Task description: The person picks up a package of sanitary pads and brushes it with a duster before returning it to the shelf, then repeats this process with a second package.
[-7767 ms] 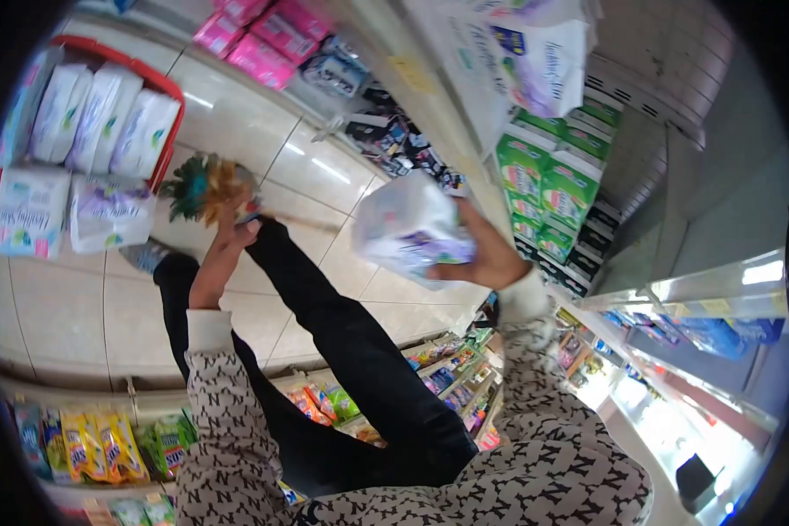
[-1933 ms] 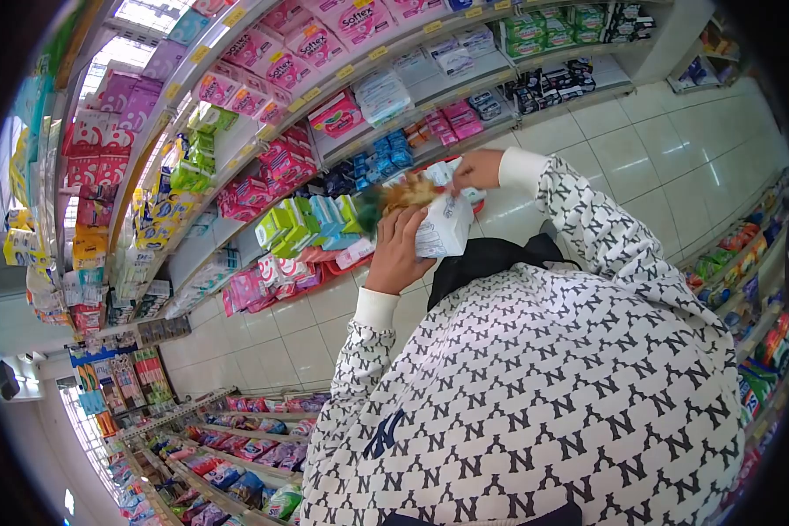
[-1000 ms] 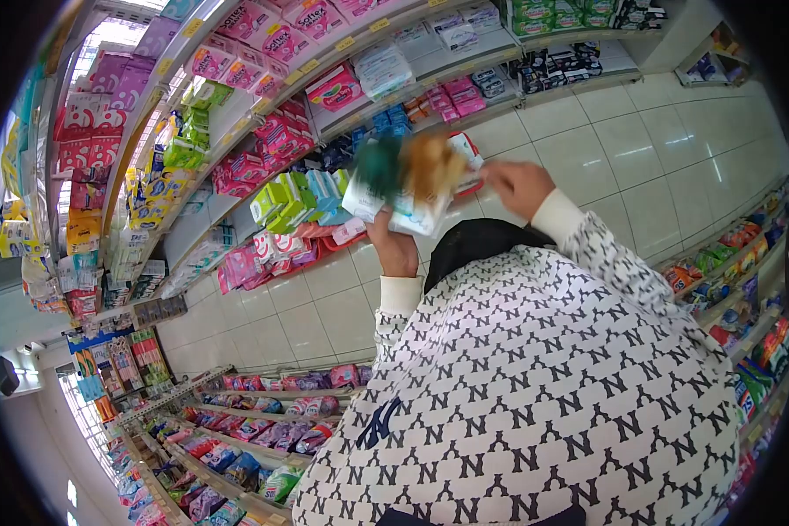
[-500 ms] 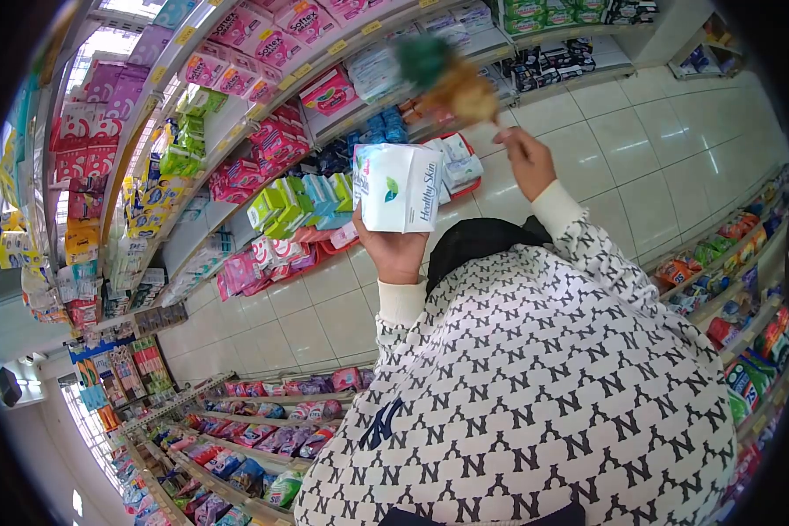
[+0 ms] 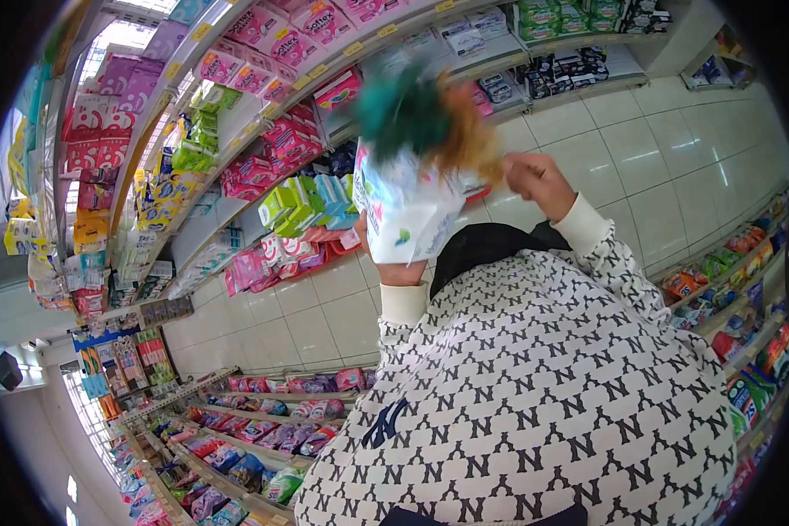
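My left hand (image 5: 401, 273) holds up a white soft pack (image 5: 403, 230) from below, its front marked with a small green leaf. In my right hand (image 5: 542, 184) the fingers are closed around the handle end of a duster (image 5: 403, 114). Its fluffy green and orange-brown head is smeared by motion and overlaps the upper part of the pack. Most of the duster's handle is hidden in the fist.
Shelves with pink packs (image 5: 324, 19) and green packs (image 5: 294, 206) curve along the left and top. Tiled floor (image 5: 622, 167) lies beyond my hands. More shelves with bagged goods (image 5: 254, 443) stand at lower left and on the right.
The duster has swung left and down, so its head now covers the top of the pack. My left hand has lowered a little and the pack has tilted.
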A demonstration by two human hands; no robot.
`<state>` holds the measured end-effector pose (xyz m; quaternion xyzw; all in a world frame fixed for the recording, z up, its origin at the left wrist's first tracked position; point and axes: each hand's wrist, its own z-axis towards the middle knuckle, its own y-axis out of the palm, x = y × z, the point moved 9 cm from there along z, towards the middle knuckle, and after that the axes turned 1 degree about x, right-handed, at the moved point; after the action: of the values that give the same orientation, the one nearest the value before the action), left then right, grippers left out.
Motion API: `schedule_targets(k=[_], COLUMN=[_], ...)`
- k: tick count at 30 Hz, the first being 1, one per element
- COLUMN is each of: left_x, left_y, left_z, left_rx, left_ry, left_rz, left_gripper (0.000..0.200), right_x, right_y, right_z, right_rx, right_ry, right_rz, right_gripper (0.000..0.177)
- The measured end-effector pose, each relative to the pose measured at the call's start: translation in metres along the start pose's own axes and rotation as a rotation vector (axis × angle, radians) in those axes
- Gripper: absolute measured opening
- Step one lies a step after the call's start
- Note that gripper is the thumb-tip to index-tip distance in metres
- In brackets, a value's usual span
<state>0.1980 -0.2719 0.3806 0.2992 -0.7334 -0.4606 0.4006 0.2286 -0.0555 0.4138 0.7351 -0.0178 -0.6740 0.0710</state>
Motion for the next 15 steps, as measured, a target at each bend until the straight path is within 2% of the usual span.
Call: schedule_targets(k=[1,2,5,6,8,9,13,15], left_x=[0.004,0.005,0.009,0.011,0.013,0.015,0.013,0.009], left_y=[-0.001,-0.006,-0.014,-0.019,-0.027,-0.031,-0.050,-0.047], left_z=[0.001,0.003,-0.003,-0.002,-0.004,-0.005,-0.006,-0.002], left_rx=[-0.071,-0.078,0.008,0.022,0.034,0.032,0.025,0.017], left_ry=[0.013,0.020,0.049,0.050,0.049,0.043,0.024,0.017], left_rz=[0.026,0.061,0.061,0.064,0.062,0.068,0.071,0.069], left_gripper=[0.070,0.070,0.069,0.068,0.068,0.068,0.067,0.067], right_x=[-0.012,-0.021,0.010,0.017,-0.006,-0.012,-0.013,0.042], right_y=[0.014,0.027,-0.024,-0.046,-0.047,-0.043,0.013,-0.019], right_z=[-0.002,0.000,0.029,0.038,0.029,0.024,-0.002,0.011], right_rx=[-0.099,-0.203,0.207,0.271,0.272,0.267,-0.063,0.219], right_ry=[-0.035,-0.086,-0.236,-0.103,-0.078,-0.067,-0.119,-0.097], right_rz=[-0.076,-0.287,-0.345,-0.501,-0.363,-0.293,-0.438,-0.457], right_gripper=[0.026,0.025,0.028,0.030,0.029,0.029,0.037,0.036])
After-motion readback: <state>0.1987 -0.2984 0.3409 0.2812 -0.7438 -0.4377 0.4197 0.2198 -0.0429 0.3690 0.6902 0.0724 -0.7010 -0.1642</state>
